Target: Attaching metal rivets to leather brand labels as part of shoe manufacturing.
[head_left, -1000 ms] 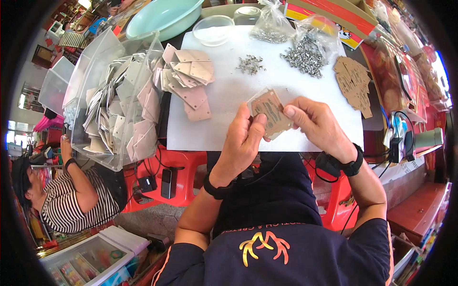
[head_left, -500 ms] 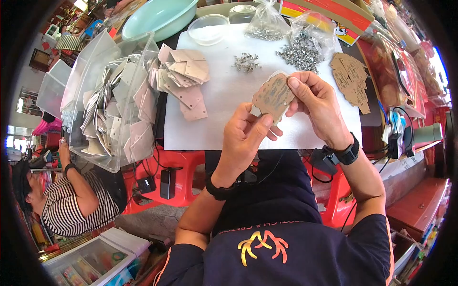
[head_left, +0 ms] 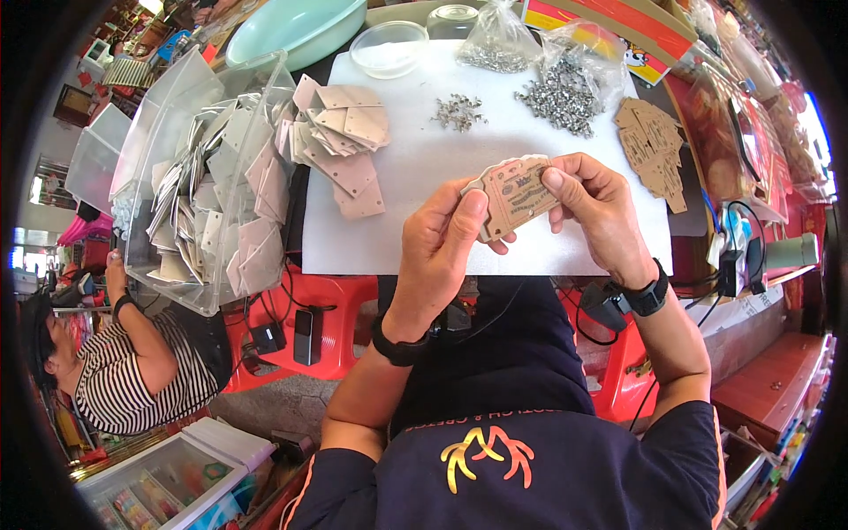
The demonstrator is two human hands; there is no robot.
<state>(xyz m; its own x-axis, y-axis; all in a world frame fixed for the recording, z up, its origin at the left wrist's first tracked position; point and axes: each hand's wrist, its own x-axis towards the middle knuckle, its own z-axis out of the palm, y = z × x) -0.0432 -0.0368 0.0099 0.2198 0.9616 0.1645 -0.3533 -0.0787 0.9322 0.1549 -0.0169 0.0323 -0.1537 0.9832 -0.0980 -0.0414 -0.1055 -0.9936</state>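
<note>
Above the near part of a white foam sheet (head_left: pixel 402 234), I hold a brown cardboard card (head_left: pixel 517 196) with a scalloped edge and dark printing on its upper face. My left hand (head_left: pixel 442 238) pinches its left end, thumb on top and fingers beneath. The thumb and fingers of my right hand (head_left: pixel 596 205) close on its right corner; whether a small metal piece sits there is hidden. Beyond the hands lies a small heap of shiny metal clips (head_left: pixel 458 112). More metal clips (head_left: pixel 558 102) spill from a clear plastic bag (head_left: pixel 594 53).
Blank cards (head_left: pixel 349 146) lie fanned at the left, beside a clear bin (head_left: pixel 210 305) full of them. Printed brown cards (head_left: pixel 649 150) overlap at the right. A round clear lid (head_left: pixel 389 53), another clip bag (head_left: pixel 497 40) and a green basin (head_left: pixel 296 35) stand behind. A person (head_left: pixel 146 371) sits at left.
The card has dropped slightly and turned to a flatter, more level angle, its print now facing up. My left thumb lies across its left end, and my right hand has moved slightly lower.
</note>
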